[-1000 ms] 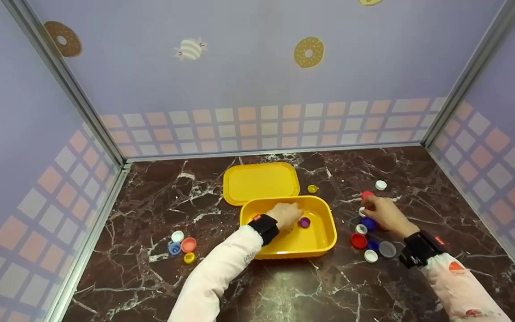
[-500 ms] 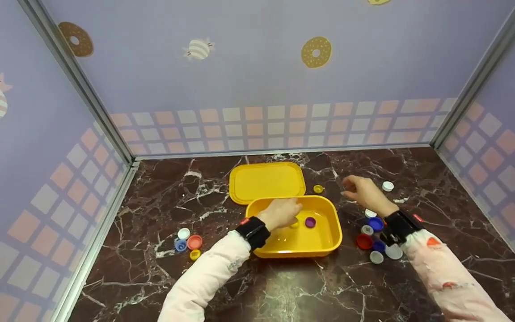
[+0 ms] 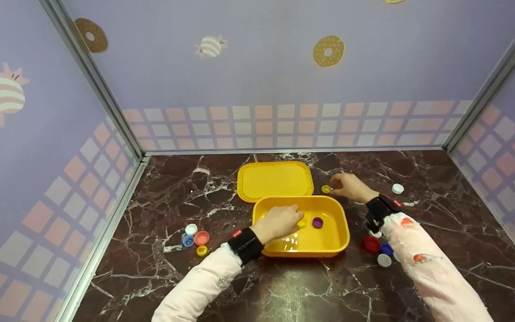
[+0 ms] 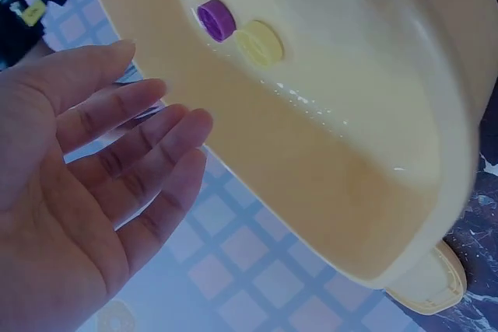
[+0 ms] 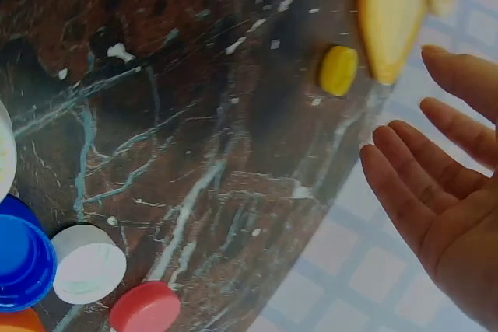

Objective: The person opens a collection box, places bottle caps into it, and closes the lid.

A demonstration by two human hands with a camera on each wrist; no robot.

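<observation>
The loose yellow cap (image 3: pixel 326 189) lies on the tabletop (image 3: pixel 284 290), right of centre in the head view, just above the box's upper right corner. I judge it light, stiff plastic: hard to break, but smooth enough to skid on polished stone if I nudged one edge. I'd take it across its side wall, thumb opposite a finger, pressing lightly.

My right hand (image 3: pixel 350 185) is just beside it, empty, fingers loosely spread; the right wrist view shows a gap between fingertips and cap.

Below it in the head view sits the yellow box (image 3: pixel 346 228), with the purple cap (image 3: pixel 317 222) and a second yellow cap (image 3: pixel 302 223) inside, near each other. My left hand (image 3: pixel 280 222) is over its left side, relaxed and grasping nothing.

Above the box is the yellow lid (image 3: pixel 275 181). Farther out, I see a lone white cap (image 3: pixel 397 188) toward the right and a coral cap (image 3: pixel 201 238) among others at lower left.
</observation>
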